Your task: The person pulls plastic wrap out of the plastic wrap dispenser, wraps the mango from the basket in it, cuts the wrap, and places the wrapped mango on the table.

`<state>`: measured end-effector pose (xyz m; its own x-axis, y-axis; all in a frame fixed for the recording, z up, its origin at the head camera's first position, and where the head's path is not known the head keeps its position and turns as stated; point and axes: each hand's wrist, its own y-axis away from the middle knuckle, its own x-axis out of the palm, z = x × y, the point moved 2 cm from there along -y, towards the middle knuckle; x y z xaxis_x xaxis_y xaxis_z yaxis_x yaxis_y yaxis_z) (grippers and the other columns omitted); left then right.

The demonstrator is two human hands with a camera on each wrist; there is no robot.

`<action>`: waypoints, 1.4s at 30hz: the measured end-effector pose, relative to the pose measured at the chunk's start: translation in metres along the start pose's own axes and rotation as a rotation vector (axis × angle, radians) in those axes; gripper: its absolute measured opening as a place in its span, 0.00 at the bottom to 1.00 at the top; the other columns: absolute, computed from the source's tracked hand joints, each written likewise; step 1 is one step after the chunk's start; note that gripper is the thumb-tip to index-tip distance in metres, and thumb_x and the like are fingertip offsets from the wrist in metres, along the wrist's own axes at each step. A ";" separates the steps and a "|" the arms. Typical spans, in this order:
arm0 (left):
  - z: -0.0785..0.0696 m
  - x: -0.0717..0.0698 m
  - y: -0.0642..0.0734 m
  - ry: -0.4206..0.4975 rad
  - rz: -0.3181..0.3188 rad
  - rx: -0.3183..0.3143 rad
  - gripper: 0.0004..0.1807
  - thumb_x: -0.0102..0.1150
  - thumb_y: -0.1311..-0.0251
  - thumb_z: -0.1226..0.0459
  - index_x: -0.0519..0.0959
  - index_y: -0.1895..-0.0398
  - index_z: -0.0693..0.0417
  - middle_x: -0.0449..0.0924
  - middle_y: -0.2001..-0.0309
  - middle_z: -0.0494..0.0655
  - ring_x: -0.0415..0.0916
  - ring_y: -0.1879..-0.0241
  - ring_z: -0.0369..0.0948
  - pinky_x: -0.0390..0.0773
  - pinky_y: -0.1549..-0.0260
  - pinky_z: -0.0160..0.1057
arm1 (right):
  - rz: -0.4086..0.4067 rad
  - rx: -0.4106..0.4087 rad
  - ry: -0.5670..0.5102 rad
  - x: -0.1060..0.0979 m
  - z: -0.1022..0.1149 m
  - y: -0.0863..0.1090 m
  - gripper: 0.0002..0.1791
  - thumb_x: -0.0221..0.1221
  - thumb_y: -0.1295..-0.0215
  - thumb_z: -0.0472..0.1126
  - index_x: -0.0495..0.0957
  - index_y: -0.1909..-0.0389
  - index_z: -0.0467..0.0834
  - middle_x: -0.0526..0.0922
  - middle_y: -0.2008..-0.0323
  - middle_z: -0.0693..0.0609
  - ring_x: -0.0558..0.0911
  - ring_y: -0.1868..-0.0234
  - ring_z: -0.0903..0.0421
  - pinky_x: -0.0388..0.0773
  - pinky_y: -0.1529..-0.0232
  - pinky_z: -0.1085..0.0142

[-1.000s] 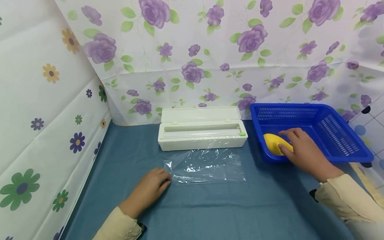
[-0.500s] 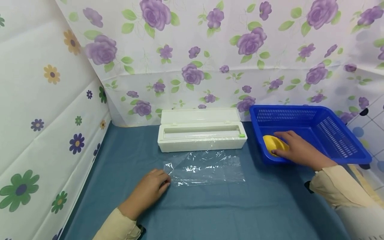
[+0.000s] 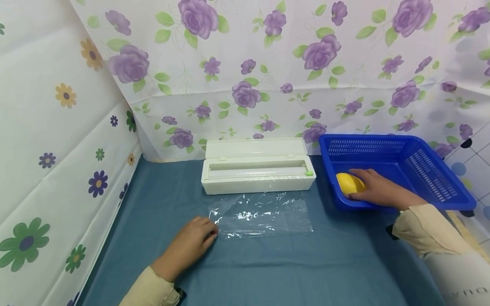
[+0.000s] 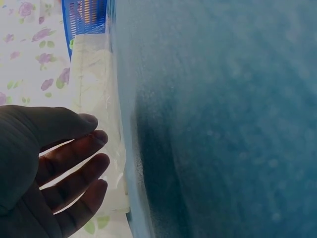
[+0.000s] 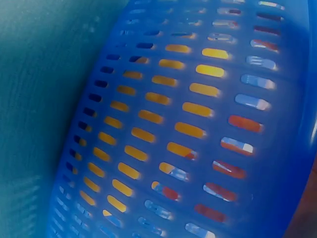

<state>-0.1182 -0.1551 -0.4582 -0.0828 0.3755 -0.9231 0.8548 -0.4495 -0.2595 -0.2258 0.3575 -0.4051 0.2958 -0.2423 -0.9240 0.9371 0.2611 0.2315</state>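
In the head view my left hand (image 3: 190,243) is at the front left corner of a sheet of clear plastic wrap (image 3: 264,217), which lies on the blue cloth. The left wrist view shows its thumb and index fingertips meeting at the film's edge, the other fingers loosely bent. My right hand (image 3: 383,190) reaches into the blue basket (image 3: 367,137) and grips a smooth yellow fruit (image 3: 348,182), shaped like a mango, at the basket's near left corner. Yellow shows through the basket slots in the right wrist view; the gripping fingers are hidden there.
A white wrap dispenser (image 3: 258,185) stands behind the film, its lid (image 3: 256,147) raised, with a roll inside and a green slider (image 3: 309,173) at the right end. Flowered sheets (image 3: 245,93) hang behind and at the left.
My right hand has moved slightly left and closed around the yellow fruit, covering more of it. The left hand and the film have stayed put.
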 end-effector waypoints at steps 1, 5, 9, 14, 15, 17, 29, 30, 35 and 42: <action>0.000 0.000 0.000 0.000 0.001 -0.002 0.03 0.71 0.42 0.65 0.85 0.69 0.47 0.82 0.67 0.36 0.75 0.64 0.35 0.80 0.59 0.40 | 0.009 0.001 -0.001 0.000 0.000 0.000 0.55 0.62 0.40 0.71 0.58 0.24 0.36 0.67 0.34 0.27 0.72 0.38 0.31 0.70 0.40 0.31; 0.000 0.000 0.001 0.001 0.005 -0.013 0.04 0.71 0.42 0.65 0.84 0.69 0.47 0.81 0.68 0.35 0.75 0.64 0.35 0.79 0.59 0.39 | 0.045 0.019 -0.021 0.000 -0.002 -0.003 0.53 0.63 0.39 0.69 0.59 0.24 0.37 0.69 0.34 0.29 0.73 0.39 0.34 0.69 0.39 0.31; -0.001 0.000 0.000 0.002 0.007 -0.017 0.04 0.71 0.42 0.65 0.84 0.69 0.47 0.80 0.68 0.35 0.74 0.65 0.34 0.79 0.60 0.39 | 0.061 0.038 -0.038 0.000 -0.004 -0.004 0.52 0.64 0.38 0.66 0.59 0.24 0.38 0.71 0.36 0.30 0.74 0.42 0.36 0.70 0.40 0.31; -0.002 -0.001 -0.001 -0.001 0.009 -0.011 0.04 0.71 0.42 0.65 0.84 0.69 0.48 0.79 0.69 0.35 0.74 0.65 0.34 0.79 0.61 0.39 | 0.061 0.037 -0.058 0.002 -0.008 -0.005 0.50 0.64 0.38 0.65 0.60 0.25 0.39 0.76 0.38 0.33 0.76 0.46 0.40 0.73 0.43 0.36; -0.001 -0.001 -0.001 -0.002 0.009 -0.012 0.04 0.71 0.42 0.65 0.84 0.69 0.48 0.79 0.69 0.35 0.74 0.65 0.34 0.79 0.61 0.39 | 0.059 0.034 -0.063 0.002 -0.009 -0.005 0.49 0.64 0.38 0.65 0.61 0.25 0.39 0.76 0.39 0.34 0.77 0.47 0.41 0.73 0.43 0.37; -0.001 -0.001 -0.001 -0.003 0.011 -0.013 0.03 0.71 0.42 0.65 0.84 0.69 0.48 0.80 0.69 0.35 0.74 0.65 0.34 0.79 0.61 0.39 | 0.056 0.030 -0.071 0.002 -0.010 -0.005 0.48 0.64 0.37 0.65 0.61 0.25 0.41 0.77 0.39 0.36 0.77 0.47 0.42 0.74 0.44 0.38; -0.001 -0.001 -0.001 0.002 0.013 -0.008 0.04 0.71 0.42 0.65 0.85 0.68 0.47 0.80 0.68 0.35 0.75 0.65 0.34 0.79 0.59 0.39 | -0.011 -0.010 -0.067 0.000 -0.014 -0.005 0.46 0.63 0.34 0.59 0.58 0.23 0.40 0.74 0.35 0.32 0.76 0.44 0.39 0.72 0.41 0.35; -0.001 -0.001 -0.001 0.004 0.013 -0.008 0.04 0.71 0.42 0.65 0.85 0.69 0.47 0.80 0.68 0.35 0.75 0.64 0.34 0.79 0.59 0.39 | -0.019 -0.011 -0.069 0.000 -0.015 -0.005 0.46 0.63 0.33 0.59 0.58 0.23 0.40 0.74 0.36 0.32 0.76 0.44 0.39 0.73 0.42 0.35; -0.001 -0.001 -0.001 0.000 0.010 -0.018 0.03 0.71 0.42 0.64 0.84 0.69 0.47 0.80 0.68 0.34 0.75 0.65 0.34 0.79 0.60 0.39 | -0.061 -0.013 -0.066 -0.001 -0.016 -0.002 0.48 0.63 0.34 0.61 0.56 0.22 0.42 0.71 0.37 0.32 0.74 0.46 0.40 0.74 0.46 0.37; -0.001 -0.001 0.000 0.000 -0.001 -0.003 0.03 0.71 0.42 0.65 0.84 0.69 0.48 0.81 0.68 0.35 0.75 0.65 0.34 0.79 0.60 0.40 | -0.107 -0.023 -0.062 -0.004 -0.015 0.001 0.47 0.62 0.33 0.63 0.56 0.22 0.45 0.70 0.38 0.35 0.73 0.47 0.41 0.75 0.48 0.40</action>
<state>-0.1180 -0.1549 -0.4571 -0.0841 0.3758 -0.9229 0.8562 -0.4466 -0.2598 -0.2287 0.3722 -0.4060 0.2056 -0.3270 -0.9224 0.9597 0.2519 0.1246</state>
